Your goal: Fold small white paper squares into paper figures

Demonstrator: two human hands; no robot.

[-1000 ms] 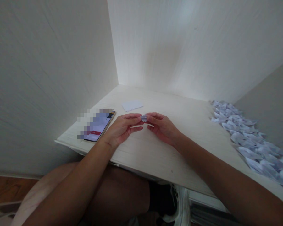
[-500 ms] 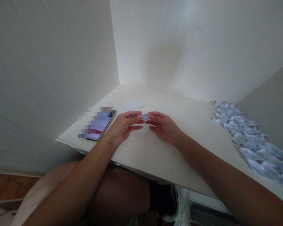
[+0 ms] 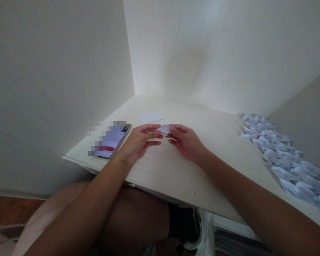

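While my left hand (image 3: 141,140) is pinching a small, white, folded paper piece (image 3: 164,129), my right hand (image 3: 186,142) is gripping its other end.

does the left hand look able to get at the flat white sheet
Probably yes: the flat white sheet lies just beyond the left hand, with nothing visible between them, though that hand holds a small paper piece.

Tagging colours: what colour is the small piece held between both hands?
The small piece looks white, faintly bluish; best seen in the head view.
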